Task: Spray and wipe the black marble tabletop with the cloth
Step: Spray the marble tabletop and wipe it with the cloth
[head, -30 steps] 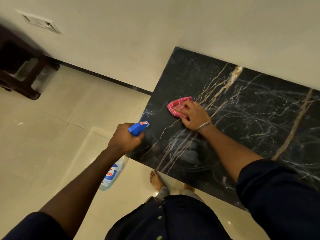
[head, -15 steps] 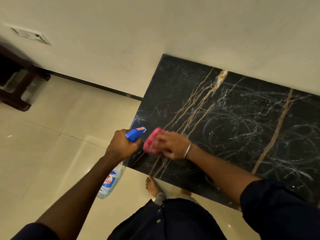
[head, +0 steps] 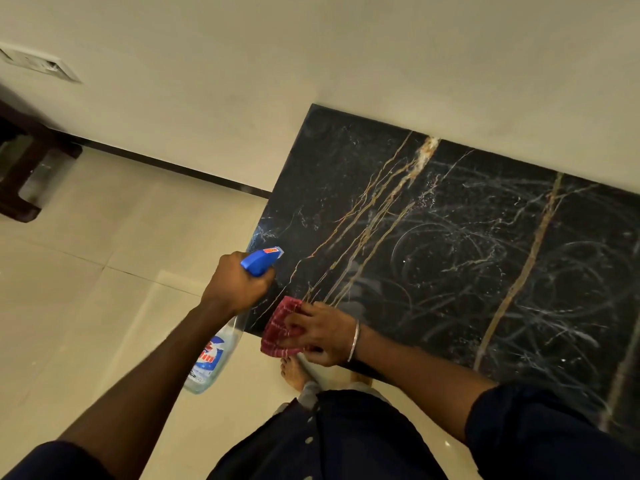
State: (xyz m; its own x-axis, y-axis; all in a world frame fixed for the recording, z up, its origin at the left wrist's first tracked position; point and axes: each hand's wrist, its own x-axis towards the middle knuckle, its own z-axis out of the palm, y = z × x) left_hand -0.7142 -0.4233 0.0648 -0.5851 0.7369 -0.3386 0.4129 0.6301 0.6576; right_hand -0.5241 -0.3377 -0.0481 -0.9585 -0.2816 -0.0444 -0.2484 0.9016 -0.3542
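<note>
Tabletop: cloth under right hand

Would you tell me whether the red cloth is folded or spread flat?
Folded: the red cloth is a small pad under the right hand at the tabletop corner.

Open tabletop rightward, wall behind

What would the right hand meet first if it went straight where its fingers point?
Probably the spray bottle gripped in the left hand: the right hand, on the cloth, points left past the tabletop corner. Depth is unclear; it may pass above.
</note>
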